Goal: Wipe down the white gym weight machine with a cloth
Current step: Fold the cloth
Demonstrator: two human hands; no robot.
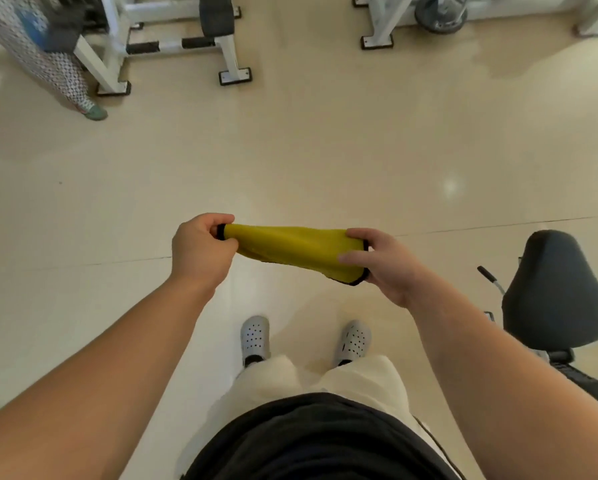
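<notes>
Both hands, left [200, 247] and right [377, 261], pinch the cloth [290, 251] stretched sideways mid-frame, machine [172, 39] well off upper left.

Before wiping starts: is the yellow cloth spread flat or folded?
Folded, not flat: the yellow cloth forms a narrow band, its ends pinched by the left hand and right hand.

Soft, warm, even indoor light leaves a small glare spot on the glossy floor [325, 150] and faint shadows, while wide-angle bending stretches the edges and the far white weight machine [230, 55] looks slightly blurred
</notes>
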